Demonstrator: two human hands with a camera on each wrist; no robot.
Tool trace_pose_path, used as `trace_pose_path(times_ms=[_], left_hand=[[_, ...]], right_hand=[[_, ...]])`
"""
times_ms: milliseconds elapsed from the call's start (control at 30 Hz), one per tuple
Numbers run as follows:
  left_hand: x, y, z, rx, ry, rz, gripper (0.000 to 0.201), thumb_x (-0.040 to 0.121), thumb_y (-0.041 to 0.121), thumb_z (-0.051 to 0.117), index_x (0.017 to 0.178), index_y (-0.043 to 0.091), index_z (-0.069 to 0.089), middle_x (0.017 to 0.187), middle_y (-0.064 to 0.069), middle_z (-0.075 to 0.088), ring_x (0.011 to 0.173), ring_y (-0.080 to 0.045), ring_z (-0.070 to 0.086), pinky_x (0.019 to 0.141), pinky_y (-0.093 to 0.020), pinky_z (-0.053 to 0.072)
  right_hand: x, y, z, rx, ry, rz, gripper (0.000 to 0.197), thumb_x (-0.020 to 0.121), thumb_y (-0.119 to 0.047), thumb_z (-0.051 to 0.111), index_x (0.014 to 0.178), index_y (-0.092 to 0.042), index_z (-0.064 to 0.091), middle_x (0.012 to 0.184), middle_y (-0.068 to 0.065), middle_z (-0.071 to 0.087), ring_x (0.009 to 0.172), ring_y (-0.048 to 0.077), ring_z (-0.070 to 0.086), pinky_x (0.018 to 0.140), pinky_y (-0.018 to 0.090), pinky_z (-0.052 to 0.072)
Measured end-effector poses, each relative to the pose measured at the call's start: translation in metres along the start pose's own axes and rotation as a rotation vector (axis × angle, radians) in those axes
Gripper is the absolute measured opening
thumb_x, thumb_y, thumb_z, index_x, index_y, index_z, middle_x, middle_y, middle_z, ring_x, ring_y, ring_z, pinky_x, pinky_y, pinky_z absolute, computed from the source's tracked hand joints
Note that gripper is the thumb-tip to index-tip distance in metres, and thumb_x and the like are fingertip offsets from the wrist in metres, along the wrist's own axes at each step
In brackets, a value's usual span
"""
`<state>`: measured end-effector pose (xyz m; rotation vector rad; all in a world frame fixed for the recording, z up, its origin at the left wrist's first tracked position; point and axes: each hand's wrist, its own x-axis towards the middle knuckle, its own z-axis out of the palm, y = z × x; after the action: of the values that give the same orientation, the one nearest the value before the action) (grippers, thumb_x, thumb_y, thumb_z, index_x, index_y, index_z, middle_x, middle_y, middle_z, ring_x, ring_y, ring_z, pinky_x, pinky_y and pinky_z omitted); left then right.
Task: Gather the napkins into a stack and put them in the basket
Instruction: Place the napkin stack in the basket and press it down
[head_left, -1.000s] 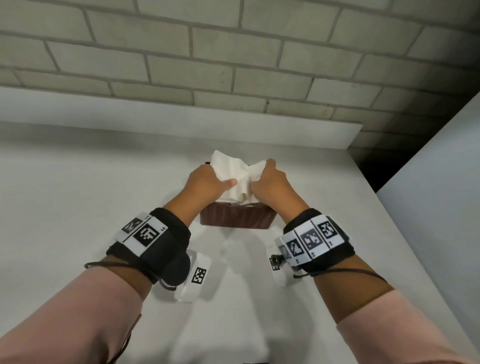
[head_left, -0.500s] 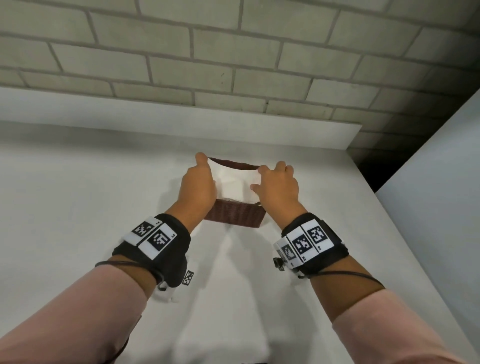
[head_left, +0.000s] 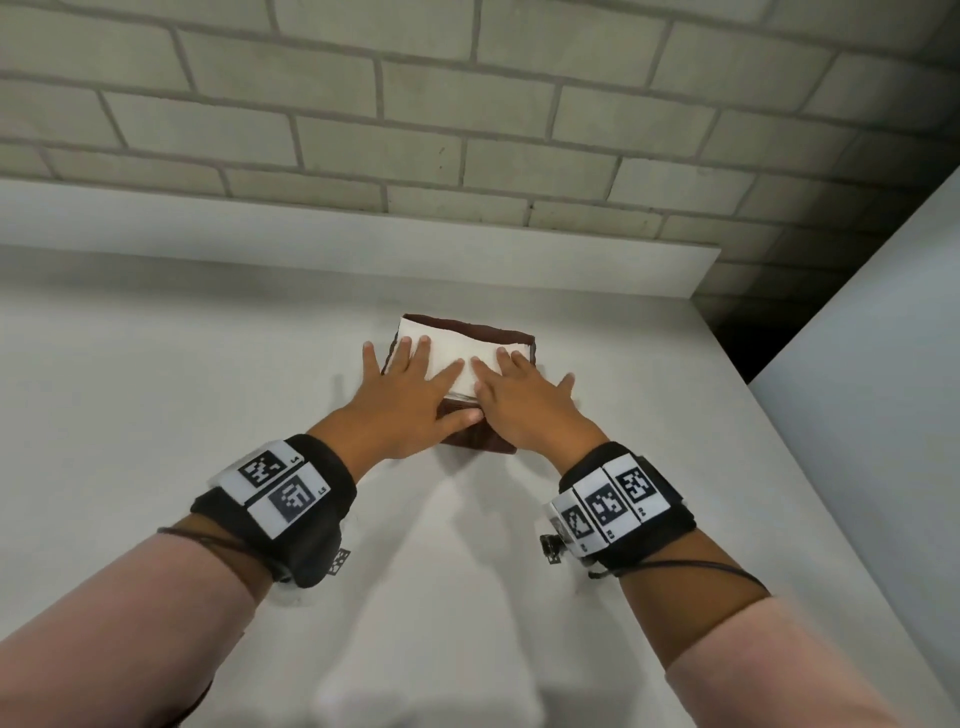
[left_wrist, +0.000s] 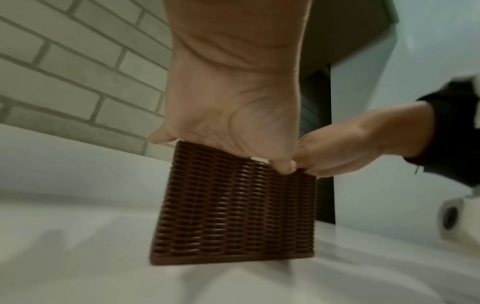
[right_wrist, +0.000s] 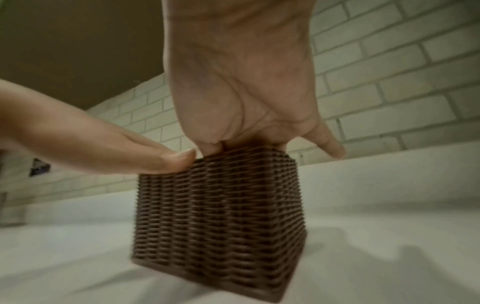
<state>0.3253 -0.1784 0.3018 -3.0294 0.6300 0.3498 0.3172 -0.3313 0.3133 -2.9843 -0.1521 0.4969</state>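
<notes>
Your left hand lies flat on the napkins, fingers straight and spread, gripping nothing; its little finger hangs past the left rim of the basket, and its thumb reaches across the near rim to touch your right hand; your right hand lies flat beside it on the same napkins, fingers straight and apart, holding nothing, with its little finger out past the right rim; the napkins sit as a white stack inside the brown wicker basket, their top about level with the rim; the basket stands upright on the white counter, near the ledge under the brick wall; from the left wrist you see the woven wall below your palm; both wrists wear black bands with printed markers.
</notes>
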Motion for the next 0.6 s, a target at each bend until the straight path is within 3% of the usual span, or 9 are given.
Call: trace_pose_path(times_ms=[100, 200, 267, 333, 400, 433, 500, 600], left_hand=[[-0.003, 0.001, -0.003, -0.032, -0.082, 0.022, 0.08, 0.078, 0.078, 0.021, 0.148, 0.04, 0.006, 0.16, -0.014, -0.007, 0.145, -0.036, -0.013, 0.11, -0.064, -0.009], [-0.009, 0.002, -0.012, -0.101, -0.159, 0.024, 0.075, 0.081, 0.075, 0.018, 0.147, 0.041, 0.01, 0.161, -0.009, -0.006, 0.145, -0.033, -0.015, 0.109, -0.063, -0.012], [-0.007, -0.004, -0.022, -0.14, -0.086, 0.022, 0.064, 0.09, 0.062, 0.011, 0.146, 0.035, 0.023, 0.16, -0.006, 0.01, 0.147, -0.026, -0.008, 0.11, -0.062, -0.009], [-0.002, -0.011, -0.028, -0.059, 0.038, 0.019, 0.053, 0.098, 0.045, 0.015, 0.139, 0.021, 0.038, 0.151, -0.005, 0.034, 0.147, -0.023, 0.007, 0.112, -0.062, 0.001], [0.004, -0.015, -0.03, 0.077, 0.034, 0.002, 0.043, 0.099, 0.033, 0.026, 0.136, 0.014, 0.04, 0.146, -0.006, 0.039, 0.143, -0.023, 0.019, 0.111, -0.062, 0.011], [0.007, -0.015, -0.03, 0.114, -0.006, -0.01, 0.043, 0.099, 0.031, 0.031, 0.137, 0.014, 0.039, 0.148, -0.007, 0.037, 0.142, -0.024, 0.022, 0.11, -0.062, 0.014], [0.013, -0.014, -0.032, 0.123, -0.086, -0.03, 0.047, 0.097, 0.033, 0.038, 0.141, 0.016, 0.035, 0.152, -0.009, 0.029, 0.143, -0.025, 0.02, 0.109, -0.061, 0.015], [0.025, -0.012, -0.036, 0.128, -0.172, -0.048, 0.048, 0.095, 0.03, 0.048, 0.14, 0.017, 0.038, 0.154, -0.01, 0.028, 0.146, -0.025, 0.013, 0.109, -0.063, 0.007]], right_hand=[[0.004, 0.008, -0.01, -0.073, -0.066, -0.024, 0.051, 0.099, -0.031, 0.018, 0.149, -0.035, 0.011, 0.162, 0.0, 0.003, 0.149, 0.02, -0.003, 0.112, 0.064, -0.002], [0.008, 0.007, -0.02, -0.129, -0.147, -0.017, 0.052, 0.099, -0.026, 0.022, 0.149, -0.036, 0.012, 0.162, 0.0, 0.004, 0.149, 0.021, 0.0, 0.113, 0.063, -0.001], [0.007, 0.001, -0.025, -0.166, -0.096, -0.015, 0.05, 0.097, -0.022, 0.029, 0.146, -0.029, 0.026, 0.157, 0.005, 0.023, 0.146, 0.024, 0.015, 0.112, 0.063, 0.003], [0.006, -0.008, -0.031, -0.179, 0.095, -0.043, 0.037, 0.094, -0.017, 0.04, 0.129, -0.017, 0.05, 0.137, 0.009, 0.051, 0.133, 0.027, 0.04, 0.113, 0.054, 0.017], [0.007, -0.015, -0.033, -0.12, 0.213, -0.099, 0.03, 0.092, -0.015, 0.05, 0.12, -0.011, 0.057, 0.123, 0.01, 0.061, 0.118, 0.03, 0.054, 0.098, 0.04, 0.04], [0.009, -0.017, -0.033, -0.115, 0.197, -0.116, 0.031, 0.091, -0.017, 0.054, 0.121, -0.01, 0.056, 0.122, 0.011, 0.061, 0.115, 0.03, 0.056, 0.086, 0.036, 0.044], [0.015, -0.017, -0.031, -0.136, 0.108, -0.108, 0.036, 0.09, -0.023, 0.058, 0.123, -0.01, 0.053, 0.122, 0.013, 0.061, 0.113, 0.03, 0.056, 0.076, 0.033, 0.042], [0.023, -0.014, -0.029, -0.165, 0.045, -0.085, 0.039, 0.09, -0.026, 0.059, 0.125, -0.01, 0.052, 0.12, 0.012, 0.062, 0.112, 0.029, 0.058, 0.076, 0.031, 0.04]])
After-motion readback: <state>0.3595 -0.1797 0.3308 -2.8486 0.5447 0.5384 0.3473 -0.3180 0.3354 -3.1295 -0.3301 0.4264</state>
